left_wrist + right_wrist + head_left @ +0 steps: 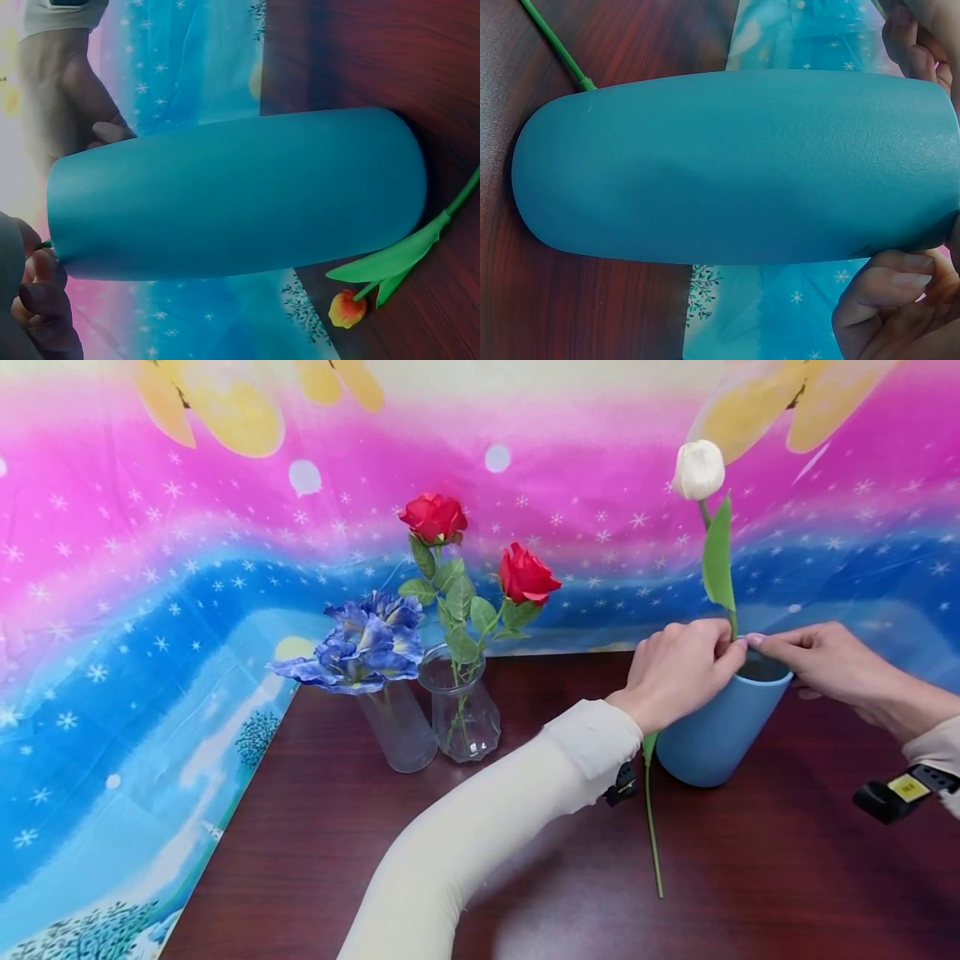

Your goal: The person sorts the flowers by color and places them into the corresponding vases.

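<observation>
A white tulip (699, 470) with a green leaf stands upright at the mouth of a blue vase (712, 731). My left hand (682, 668) pinches its stem at the rim. On the vase's right side, my right hand (843, 664) holds the rim, thumb on top and fingers curled at the outer wall; in the right wrist view, curled fingers (889, 296) touch the wall near the rim. A second tulip, with an orange-red bud (348, 308), lies on the table beside the vase base; in the head view my left hand and sleeve hide its bud.
Left of the vase, a clear glass vase (468, 727) holds two red roses (433, 518). Touching it is a frosted vase (401, 731) with blue flowers (371, 643). All stand on a dark wooden table (315, 860), before a colourful printed cloth (225, 527).
</observation>
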Demonstrator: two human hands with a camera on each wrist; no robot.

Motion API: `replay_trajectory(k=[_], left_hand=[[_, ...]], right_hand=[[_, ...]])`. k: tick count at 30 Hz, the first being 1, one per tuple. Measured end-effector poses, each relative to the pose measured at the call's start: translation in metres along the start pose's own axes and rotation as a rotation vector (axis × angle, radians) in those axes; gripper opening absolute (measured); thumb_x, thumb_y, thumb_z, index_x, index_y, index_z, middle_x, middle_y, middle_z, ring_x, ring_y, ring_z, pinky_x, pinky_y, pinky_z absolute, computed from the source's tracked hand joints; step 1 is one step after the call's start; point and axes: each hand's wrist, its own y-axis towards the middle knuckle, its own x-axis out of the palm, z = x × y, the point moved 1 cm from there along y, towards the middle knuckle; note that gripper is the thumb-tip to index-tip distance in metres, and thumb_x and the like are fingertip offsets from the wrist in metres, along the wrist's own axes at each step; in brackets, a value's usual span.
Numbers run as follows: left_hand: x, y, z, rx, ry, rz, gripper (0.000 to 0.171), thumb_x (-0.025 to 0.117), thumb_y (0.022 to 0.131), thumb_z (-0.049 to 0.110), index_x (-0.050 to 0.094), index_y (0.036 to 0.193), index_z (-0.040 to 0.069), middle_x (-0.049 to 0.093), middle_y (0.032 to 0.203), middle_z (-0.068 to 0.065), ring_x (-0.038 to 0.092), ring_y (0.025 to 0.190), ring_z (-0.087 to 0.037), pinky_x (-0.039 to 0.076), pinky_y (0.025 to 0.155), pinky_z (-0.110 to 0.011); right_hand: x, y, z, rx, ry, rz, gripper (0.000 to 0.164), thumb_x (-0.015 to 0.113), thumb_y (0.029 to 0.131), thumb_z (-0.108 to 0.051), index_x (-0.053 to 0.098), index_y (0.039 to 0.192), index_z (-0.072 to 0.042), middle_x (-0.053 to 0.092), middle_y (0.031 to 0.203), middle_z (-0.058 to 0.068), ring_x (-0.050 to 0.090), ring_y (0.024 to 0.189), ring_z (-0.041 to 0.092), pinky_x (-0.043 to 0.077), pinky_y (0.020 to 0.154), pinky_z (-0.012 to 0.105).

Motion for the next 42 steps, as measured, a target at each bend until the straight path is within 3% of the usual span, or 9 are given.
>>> replay_trajectory(k=[2,5,9,12,18,21,28,37,42], left_hand=[[0.0013,0.0002,0.0009,-0.005,0.015,-0.004,0.034,0.047,0.105,0.046,0.049,0.078,0.025,0.049,0.065,0.009,0.046,0.053,-0.003,0.035,0.048,-0.021],[0.0024,-0.0001,0.002,-0.003,0.025,-0.007,0.034,0.046,0.106,0.046,0.049,0.079,0.026,0.049,0.065,0.01,0.047,0.054,-0.003,0.035,0.048,-0.021],[0.0027,-0.0011,0.0034,0.005,0.023,-0.005,0.033,0.047,0.105,0.044,0.048,0.078,0.025,0.049,0.065,0.01,0.046,0.053,-0.003,0.035,0.047,-0.021],[0.0025,-0.0016,0.0041,-0.001,0.018,0.0,0.032,0.049,0.105,0.043,0.047,0.078,0.025,0.049,0.065,0.01,0.046,0.053,-0.003,0.035,0.047,-0.02],[0.0032,-0.0018,0.0039,-0.008,0.004,-0.002,0.029,0.051,0.103,0.042,0.047,0.079,0.026,0.05,0.067,0.01,0.047,0.054,-0.003,0.036,0.048,-0.02],[0.0034,-0.0017,0.0039,-0.018,-0.004,-0.003,0.028,0.052,0.103,0.042,0.047,0.08,0.026,0.051,0.067,0.01,0.048,0.054,-0.002,0.037,0.048,-0.02],[0.0034,-0.0022,0.0053,-0.033,-0.002,-0.011,0.029,0.055,0.102,0.043,0.047,0.08,0.027,0.051,0.068,0.01,0.048,0.053,-0.002,0.037,0.048,-0.02],[0.0028,-0.0027,0.0058,-0.031,0.021,-0.028,0.028,0.055,0.102,0.045,0.047,0.082,0.027,0.05,0.07,0.011,0.049,0.055,-0.002,0.037,0.049,-0.02],[0.0027,-0.0035,0.0055,-0.037,0.017,-0.03,0.028,0.055,0.102,0.046,0.047,0.083,0.027,0.05,0.071,0.011,0.049,0.056,-0.002,0.037,0.049,-0.02]], right_hand=[[-0.0002,0.0005,0.0008,-0.002,-0.001,0.002,0.073,0.038,0.105,-0.055,0.042,0.148,0.004,0.056,0.09,0.016,0.056,0.071,0.012,0.059,0.081,0.05],[0.0,0.0008,0.0021,-0.009,0.0,0.002,0.073,0.037,0.106,-0.054,0.041,0.147,0.005,0.057,0.11,0.026,0.063,0.097,0.027,0.059,0.081,0.051],[-0.0003,0.0007,0.0008,0.0,0.003,-0.008,0.073,0.036,0.106,-0.055,0.04,0.148,0.005,0.06,0.09,0.019,0.063,0.09,0.031,0.059,0.081,0.051],[-0.0009,0.0004,-0.0005,0.008,0.0,-0.007,0.074,0.037,0.105,-0.056,0.041,0.148,0.004,0.053,0.076,0.008,0.054,0.068,0.008,0.059,0.081,0.05],[-0.0009,0.0004,0.0009,0.002,-0.008,0.002,0.074,0.036,0.105,-0.056,0.042,0.147,0.004,0.056,0.112,0.031,0.057,0.082,0.003,0.059,0.08,0.05],[-0.0011,0.0005,0.0012,0.001,-0.007,0.0,0.073,0.036,0.105,-0.056,0.042,0.147,0.004,0.056,0.12,0.032,0.058,0.08,0.003,0.059,0.08,0.05],[-0.0024,0.0008,0.0003,0.004,-0.002,-0.015,0.069,0.036,0.107,-0.052,0.042,0.147,0.004,0.059,0.091,0.011,0.056,0.075,0.005,0.059,0.081,0.051],[-0.0012,-0.0003,-0.0015,0.003,-0.008,-0.015,0.071,0.035,0.107,-0.052,0.042,0.147,0.006,0.056,0.087,0.015,0.051,0.065,0.015,0.059,0.08,0.05],[-0.0005,-0.0008,-0.0033,0.012,-0.007,-0.026,0.073,0.035,0.107,-0.053,0.04,0.149,0.006,0.043,0.06,-0.001,0.043,0.055,0.022,0.059,0.081,0.049]])
